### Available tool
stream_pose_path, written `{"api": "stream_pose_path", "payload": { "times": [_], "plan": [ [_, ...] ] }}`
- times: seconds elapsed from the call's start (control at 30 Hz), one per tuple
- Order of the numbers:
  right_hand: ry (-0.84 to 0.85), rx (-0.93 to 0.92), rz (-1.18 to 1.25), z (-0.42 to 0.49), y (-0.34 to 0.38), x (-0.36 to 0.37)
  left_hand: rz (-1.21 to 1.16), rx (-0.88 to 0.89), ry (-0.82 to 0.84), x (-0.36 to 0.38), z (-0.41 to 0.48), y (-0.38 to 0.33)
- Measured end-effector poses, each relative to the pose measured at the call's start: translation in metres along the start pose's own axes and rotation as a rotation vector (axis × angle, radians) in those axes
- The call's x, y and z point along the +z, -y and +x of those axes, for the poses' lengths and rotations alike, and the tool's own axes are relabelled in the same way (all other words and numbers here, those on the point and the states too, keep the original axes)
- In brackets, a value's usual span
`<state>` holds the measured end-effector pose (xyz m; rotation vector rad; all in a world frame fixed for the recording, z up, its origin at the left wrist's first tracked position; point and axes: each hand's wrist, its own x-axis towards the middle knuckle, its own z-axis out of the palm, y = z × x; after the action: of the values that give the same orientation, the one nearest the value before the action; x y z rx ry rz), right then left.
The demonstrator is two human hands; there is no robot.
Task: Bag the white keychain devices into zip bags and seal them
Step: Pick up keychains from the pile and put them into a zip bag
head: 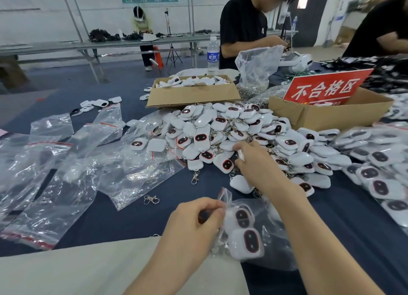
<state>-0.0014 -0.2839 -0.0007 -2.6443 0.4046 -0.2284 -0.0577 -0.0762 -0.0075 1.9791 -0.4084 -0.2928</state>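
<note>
**Head view.** My left hand [194, 224] holds the zip bag [265, 211] near the near edge of the desk [132, 219]. Its thumb and fingertips are clamped together on the bag's mouth, which points up and toward the far edge. Inside I see at least two white keychain devices [246, 243], faces up. Each one's long axis, like that of its dark red-rimmed oval window, runs roughly near-to-far. Metal rings show at the bag's near-left end.

My right hand [256, 162] reaches into the near side of the pile [220, 129] at mid-desk. Its fingers are curled, pinching a single device [240, 154]. Only a white sliver of that one shows, so I cannot tell its direction. Devices in the pile point every way, some face up and some face down.

Empty bags [66, 162] with red seal strips spread over the left of the desk, and filled bags [379, 162] lie along the right edge. A loose clasp [151, 199] lies just left of the held bag.

Toward the far edge an open cardboard box [192, 94] holds more devices. A second box [331, 113] to its right carries a red sign [326, 88] reading 不合格区. The water bottle [213, 56] has a blue label whose writing I cannot read.
</note>
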Motion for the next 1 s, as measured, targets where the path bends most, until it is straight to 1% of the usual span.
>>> {"api": "stream_pose_path", "payload": {
  "times": [0.07,0.13,0.27,0.33,0.4,0.5,0.53,0.6,0.67,0.7,0.73,0.8,0.83,0.9,0.93,1.0],
  "plan": [
    [-0.009,0.003,0.048,0.000,-0.001,-0.002,-0.080,-0.046,0.036,-0.001,0.001,-0.001],
    [-0.027,0.008,0.084,0.001,-0.003,-0.006,-0.111,-0.075,0.039,-0.004,0.004,-0.001],
    [-0.056,0.049,0.174,0.003,-0.008,-0.018,-0.099,-0.052,-0.030,-0.026,0.015,-0.009],
    [-0.072,0.030,0.252,0.003,-0.007,-0.028,-0.102,-0.026,-0.073,-0.042,0.025,-0.019],
    [-0.060,-0.032,0.439,0.001,0.000,-0.039,-0.133,0.022,-0.120,-0.055,0.037,-0.034],
    [-0.020,-0.159,0.852,-0.003,0.022,-0.054,-0.153,0.119,-0.191,-0.069,0.054,-0.062],
    [-0.030,-0.217,0.945,-0.006,0.029,-0.059,-0.151,0.150,-0.205,-0.072,0.059,-0.069],
    [-0.060,-0.328,1.016,-0.011,0.039,-0.065,-0.141,0.194,-0.233,-0.072,0.067,-0.078],
    [-0.080,-0.412,1.001,-0.017,0.045,-0.070,-0.187,0.188,-0.229,-0.067,0.071,-0.077],
    [-0.086,-0.445,1.000,-0.019,0.047,-0.071,-0.268,0.146,-0.193,-0.063,0.072,-0.075],
    [-0.096,-0.475,0.995,-0.020,0.049,-0.071,-0.370,0.078,-0.119,-0.059,0.073,-0.073],
    [-0.129,-0.537,0.935,-0.021,0.053,-0.070,-0.526,-0.074,0.090,-0.052,0.074,-0.069],
    [-0.140,-0.565,0.900,-0.021,0.055,-0.068,-0.579,-0.119,0.190,-0.049,0.075,-0.067],
    [-0.128,-0.597,0.890,-0.021,0.054,-0.065,-0.709,-0.132,0.329,-0.048,0.079,-0.064],
    [-0.094,-0.602,0.921,-0.021,0.053,-0.064,-0.776,-0.122,0.364,-0.048,0.080,-0.062],
    [-0.032,-0.616,0.974,-0.021,0.052,-0.061,-0.873,-0.096,0.370,-0.050,0.083,-0.058]
  ]
}}
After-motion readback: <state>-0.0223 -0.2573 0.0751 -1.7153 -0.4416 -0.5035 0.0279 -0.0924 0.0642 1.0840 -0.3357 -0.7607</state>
